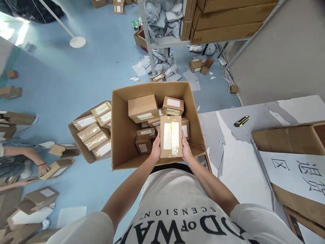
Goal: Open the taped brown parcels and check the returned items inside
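Note:
Between my two hands is a taped cardboard box [171, 137] with white labels on its top. My left hand [156, 146] presses its left side, and my right hand [186, 146] grips the right side. The held box is over the near side of a large open carton [119, 135]. Inside that carton lie several smaller boxes, among them a wide brown box [142, 104] at the back left and a labelled box [173, 102] at the back right. My hands and the held box hide part of the carton's contents.
Left of the carton stands another open box [73, 130] packed with taped parcels. A worktable [243, 166] at the right bears a yellow-black utility knife [241, 121]. Behind rises a metal shelf [170, 41]. At far left a co-worker's hand [43, 168] touches a cardboard box.

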### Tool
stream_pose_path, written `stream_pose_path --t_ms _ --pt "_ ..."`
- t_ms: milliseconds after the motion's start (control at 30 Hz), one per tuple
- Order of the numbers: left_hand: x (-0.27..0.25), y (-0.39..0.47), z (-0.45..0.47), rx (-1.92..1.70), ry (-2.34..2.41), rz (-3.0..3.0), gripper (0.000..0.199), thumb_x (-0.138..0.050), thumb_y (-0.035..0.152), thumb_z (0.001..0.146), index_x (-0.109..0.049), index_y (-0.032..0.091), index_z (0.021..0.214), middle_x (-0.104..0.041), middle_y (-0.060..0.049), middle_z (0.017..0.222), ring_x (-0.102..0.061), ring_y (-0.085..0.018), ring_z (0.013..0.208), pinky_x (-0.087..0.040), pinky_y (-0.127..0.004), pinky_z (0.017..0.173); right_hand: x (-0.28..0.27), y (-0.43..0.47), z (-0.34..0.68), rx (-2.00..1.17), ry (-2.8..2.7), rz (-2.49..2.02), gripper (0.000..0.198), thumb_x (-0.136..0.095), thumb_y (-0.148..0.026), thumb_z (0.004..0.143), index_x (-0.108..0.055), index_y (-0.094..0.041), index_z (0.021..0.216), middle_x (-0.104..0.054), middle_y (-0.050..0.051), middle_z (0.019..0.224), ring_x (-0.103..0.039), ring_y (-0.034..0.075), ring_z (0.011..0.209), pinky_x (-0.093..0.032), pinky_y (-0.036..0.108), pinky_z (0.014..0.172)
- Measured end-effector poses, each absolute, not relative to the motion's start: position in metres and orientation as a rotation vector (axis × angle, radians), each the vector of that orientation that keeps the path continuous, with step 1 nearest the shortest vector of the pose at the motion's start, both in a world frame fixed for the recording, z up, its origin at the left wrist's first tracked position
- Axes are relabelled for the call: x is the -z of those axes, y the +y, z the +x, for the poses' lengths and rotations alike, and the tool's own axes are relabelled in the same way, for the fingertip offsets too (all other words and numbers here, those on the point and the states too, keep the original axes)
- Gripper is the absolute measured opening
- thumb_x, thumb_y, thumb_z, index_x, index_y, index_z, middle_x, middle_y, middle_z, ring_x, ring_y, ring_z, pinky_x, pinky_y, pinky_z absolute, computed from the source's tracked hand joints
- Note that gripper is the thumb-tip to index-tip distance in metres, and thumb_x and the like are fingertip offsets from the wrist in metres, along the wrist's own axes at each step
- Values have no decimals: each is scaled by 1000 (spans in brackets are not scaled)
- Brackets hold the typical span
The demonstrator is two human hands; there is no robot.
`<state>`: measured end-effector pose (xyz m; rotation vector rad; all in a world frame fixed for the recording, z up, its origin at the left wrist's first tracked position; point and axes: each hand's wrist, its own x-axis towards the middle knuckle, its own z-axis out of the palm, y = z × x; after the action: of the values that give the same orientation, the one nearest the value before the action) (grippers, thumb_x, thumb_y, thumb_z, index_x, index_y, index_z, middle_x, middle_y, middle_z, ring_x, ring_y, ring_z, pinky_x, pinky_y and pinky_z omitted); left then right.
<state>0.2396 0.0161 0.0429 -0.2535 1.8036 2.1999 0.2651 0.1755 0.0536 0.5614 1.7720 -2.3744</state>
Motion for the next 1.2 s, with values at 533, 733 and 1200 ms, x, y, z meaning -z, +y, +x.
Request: stream_pose_path --t_ms 533,733,1200 --pt "-67 73 234 -2071 1620 119 66 -44 60 90 -34 29 148 -27 4 156 -20 -22 147 -19 -33 121 -63 216 313 2673 1879 864 71 -43 -68 87 -31 -34 149 -26 -10 156 -20 18 147 -15 40 123" --pt "-62 144 262 -1791 1525 372 68 -47 58 90 -32 27 149 -25 2 157 -20 -22 147 -20 -33 121 -66 257 383 2775 1950 1293 70 -43 -68 87 -34 -34 148 -25 -10 156 -20 18 147 -14 39 123" --pt "-35 343 417 -1214 1291 843 68 -45 57 91 -32 24 149 -25 2 157 -20 -23 147 -17 -35 122 -43 360 585 2942 1679 2232 76 -44 -65 87 -23 -31 152 -24 -5 157 -23 20 146 -21 41 121"
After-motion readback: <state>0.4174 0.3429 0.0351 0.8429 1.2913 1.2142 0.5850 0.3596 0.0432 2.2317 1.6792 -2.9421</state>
